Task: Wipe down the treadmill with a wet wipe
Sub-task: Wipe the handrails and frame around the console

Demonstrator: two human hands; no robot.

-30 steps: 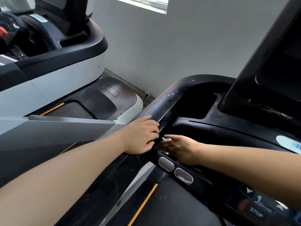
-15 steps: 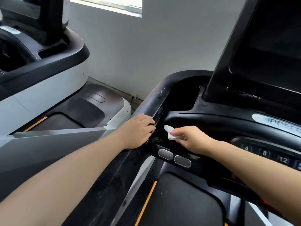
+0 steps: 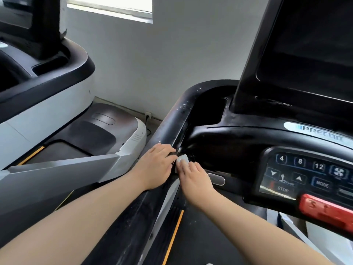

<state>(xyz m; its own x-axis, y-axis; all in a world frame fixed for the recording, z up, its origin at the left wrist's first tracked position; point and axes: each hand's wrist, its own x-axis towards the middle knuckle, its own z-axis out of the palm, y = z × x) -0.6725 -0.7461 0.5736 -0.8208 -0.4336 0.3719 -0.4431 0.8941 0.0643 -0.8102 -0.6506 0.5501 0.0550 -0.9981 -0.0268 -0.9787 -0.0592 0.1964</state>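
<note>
Black treadmill (image 3: 238, 142) with glossy plastic console fills the right side; dark upright display screen (image 3: 309, 46) above, lit keypad panel (image 3: 313, 173) and red stop bar (image 3: 324, 211) lower right. A second grey-and-white treadmill (image 3: 47, 104) sits well apart on the left. Black rounded side handrail (image 3: 172, 123) carries pale specks along its upper curve, so by the look of it that stretch is not yet wiped.

Left hand (image 3: 156, 167) lies flat on the handrail, fingers nearly straight, holding nothing, bracing. Right hand (image 3: 196, 180) presses the small crumpled white wet wipe (image 3: 182, 158) under its fingertips into the seam where the handrail meets the console; fingers slightly bent over the wipe, whether the thumb pinches it cannot be told.

Risks, as judgement:
- Wipe is balled small, so contact patch is tiny; grime in the groove may just smear, and specks further up the rail get missed.
- Wipe could snag or tear in the narrow seam, or slip out from under the fingertips.
- Silver oval button (image 3: 216, 178) sits just beside the right wrist; a sweep toward the keypad could press keys.
- Excess moisture may run into the seam or the panel.
</note>
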